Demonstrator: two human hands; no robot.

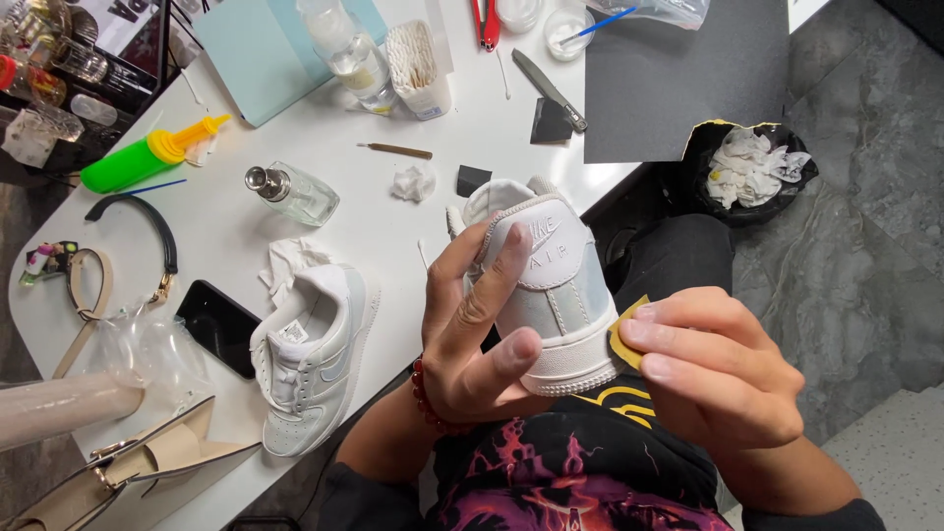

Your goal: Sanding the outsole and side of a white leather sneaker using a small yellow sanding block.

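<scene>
Two hands engaged: left hand (482, 334) clasped white sneaker (551, 295) heel-up; right hand (718, 369) pinched yellow sandpaper scrap (625, 339) against heel sole edge. Sanding underway; next likely light, even strokes.

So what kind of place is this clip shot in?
Probably a shoe-cleaning or repair worktable. The left hand holds a white sneaker while the right hand presses a small yellow piece to its heel; its mate lies on the white table among cotton swabs and a glass bottle.
</scene>
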